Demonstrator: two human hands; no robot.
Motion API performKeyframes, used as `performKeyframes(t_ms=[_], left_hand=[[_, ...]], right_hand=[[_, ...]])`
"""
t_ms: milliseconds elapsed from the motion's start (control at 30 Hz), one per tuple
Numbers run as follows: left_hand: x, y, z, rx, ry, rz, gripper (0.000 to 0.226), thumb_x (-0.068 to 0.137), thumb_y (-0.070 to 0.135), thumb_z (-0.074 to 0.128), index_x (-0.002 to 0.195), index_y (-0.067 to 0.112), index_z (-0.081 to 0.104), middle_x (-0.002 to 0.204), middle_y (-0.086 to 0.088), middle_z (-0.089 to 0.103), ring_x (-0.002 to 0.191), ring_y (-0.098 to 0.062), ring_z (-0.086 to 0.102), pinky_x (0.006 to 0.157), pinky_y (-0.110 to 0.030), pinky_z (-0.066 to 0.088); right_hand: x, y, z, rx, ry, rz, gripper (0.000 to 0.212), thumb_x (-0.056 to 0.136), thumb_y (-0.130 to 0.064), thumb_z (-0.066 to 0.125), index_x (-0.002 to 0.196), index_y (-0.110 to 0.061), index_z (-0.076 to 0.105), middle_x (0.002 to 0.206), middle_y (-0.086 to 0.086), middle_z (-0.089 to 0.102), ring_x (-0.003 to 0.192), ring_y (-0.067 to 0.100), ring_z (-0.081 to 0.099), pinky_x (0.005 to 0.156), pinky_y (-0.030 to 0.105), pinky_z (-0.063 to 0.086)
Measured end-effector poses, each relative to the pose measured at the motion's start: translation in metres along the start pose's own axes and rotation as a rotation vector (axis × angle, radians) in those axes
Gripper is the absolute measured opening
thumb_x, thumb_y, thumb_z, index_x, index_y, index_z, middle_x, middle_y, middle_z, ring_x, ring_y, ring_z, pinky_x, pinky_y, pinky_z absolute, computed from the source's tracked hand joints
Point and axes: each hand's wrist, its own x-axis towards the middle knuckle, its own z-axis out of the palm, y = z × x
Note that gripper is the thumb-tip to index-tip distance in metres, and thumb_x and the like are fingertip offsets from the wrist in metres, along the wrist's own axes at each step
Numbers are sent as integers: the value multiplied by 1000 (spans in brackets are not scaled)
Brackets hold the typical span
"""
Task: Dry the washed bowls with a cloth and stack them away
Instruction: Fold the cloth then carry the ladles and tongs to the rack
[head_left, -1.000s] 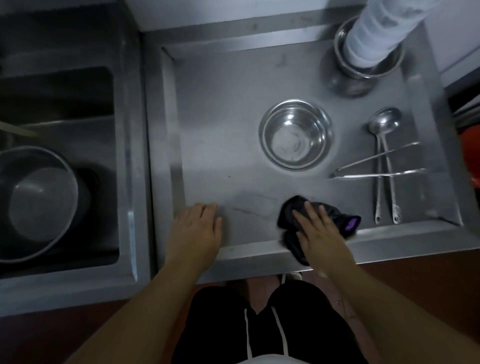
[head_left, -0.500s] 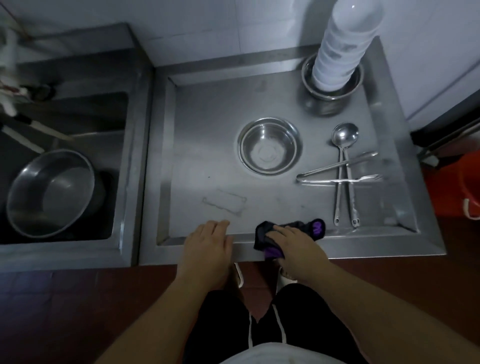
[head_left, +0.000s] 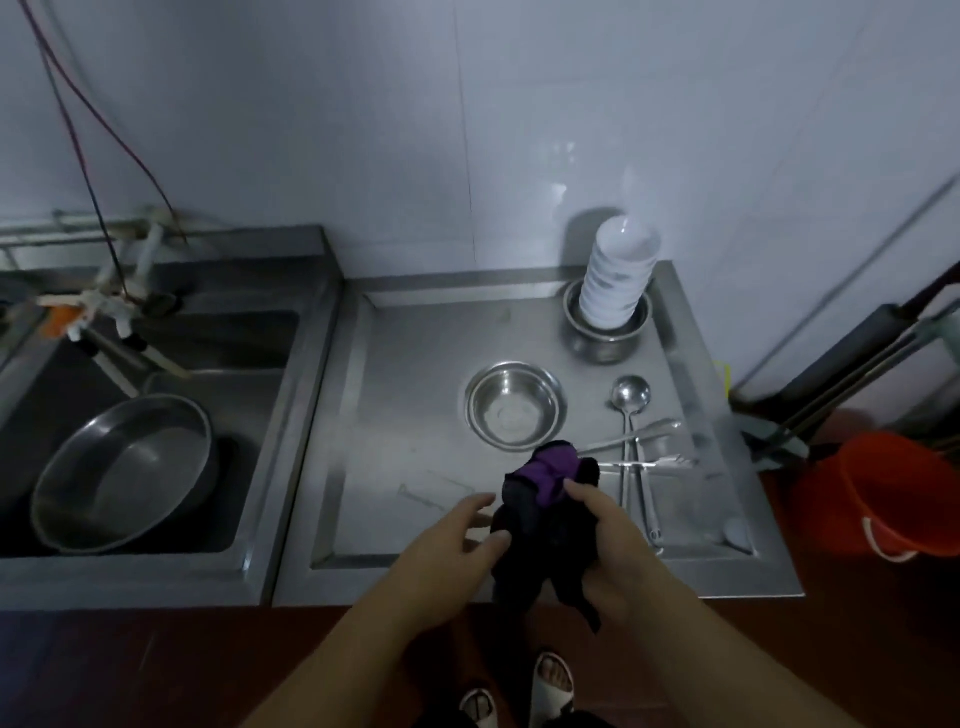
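The right hand (head_left: 608, 540) grips a dark cloth (head_left: 540, 514) with a purple patch, with its fingers curled round the bunch. It holds the cloth up above the front edge of the steel table (head_left: 395, 415). The left hand (head_left: 447, 540) is just beside the cloth with its fingers spread and loose. It holds nothing, though one fingertip looks close to touching the cloth.

The cloth is soft and floppy. It hangs down in folds, so it probably works best spread over the palm, not held in a lump.

A small steel bowl (head_left: 514, 405) sits right way up in the middle of the table, just behind the cloth. It looks light, hard and smooth. If it is wet it may slip, so one hand could hold its rim while the cloth rubs inside.

A tall stack of white bowls (head_left: 621, 275) stands in a metal pot (head_left: 608, 332) at the back right corner. These look like they could break or chip, and the stack is high, so it could tip. Taking one bowl off the top with a firm hold on its rim seems safest.

A ladle (head_left: 631, 397) and tongs (head_left: 636, 449) lie to the right of the steel bowl. A big pan (head_left: 124, 467) leans in the sink (head_left: 260, 332) on the left. A red bucket (head_left: 883, 493) stands on the floor to the right.
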Motion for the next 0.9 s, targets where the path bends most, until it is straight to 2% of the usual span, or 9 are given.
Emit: performKeyframes(t_ms=[67,133,233,300,400,533,700,800,900], left_hand=[[-6,16,-9,-104,-33,84,62,94,58,68,147,63,35,141,32,55,106,11,68,80,-10,53],[-15,28,-16,-133,-39,170,78,83,59,79,143,70,30,135,43,51,108,13,65,84,-12,57],[-25,36,-25,-71,35,261,106,76,50,85,154,66,16,146,33,46,121,5,62,98,-27,59],[-32,37,-31,-64,47,296,107,79,40,81,153,69,10,134,30,57,113,6,65,89,-17,58],[-40,35,-42,-87,103,273,80,90,27,62,148,64,22,97,15,72,81,-5,73,69,-24,60],[-48,41,-63,-151,195,279,28,102,23,52,117,47,56,80,4,74,68,-7,68,64,-34,58],[-57,64,-97,-393,126,365,44,104,2,45,112,31,77,107,-3,79,101,-25,75,86,-31,62],[-60,81,-122,-578,-16,357,44,98,-3,54,116,27,80,120,-8,78,111,-26,75,88,-29,61],[-60,93,-139,-732,-167,357,50,80,-2,57,123,15,77,128,-16,73,112,-29,74,91,-35,61]], right_hand=[[-13,-9,17,75,-31,-67,50,96,-46,62,122,-6,78,131,27,70,118,43,70,85,48,63],[-24,-16,33,133,-35,-132,55,100,-52,56,124,-8,77,135,25,69,122,42,69,89,49,62],[-38,-19,56,176,-40,-200,59,104,-54,49,126,-6,75,138,23,67,124,38,68,91,46,60],[-46,-19,70,196,-40,-236,57,105,-51,50,124,-4,76,136,23,68,121,37,70,93,46,57],[-56,-18,81,201,-44,-277,57,105,-50,50,120,-3,78,133,23,70,118,37,72,92,46,58],[-72,-21,81,212,-79,-323,46,96,-35,63,125,-1,75,131,26,70,115,42,72,82,51,64],[-88,-32,76,79,-140,-375,33,87,-21,72,116,-8,80,134,22,70,117,39,72,93,59,57],[-100,-50,75,13,-177,-383,43,85,-20,75,126,-7,75,137,21,69,121,39,70,92,54,60],[-114,-72,74,-119,-192,-372,65,74,-16,79,136,-2,67,136,23,68,116,39,72,85,46,61]])
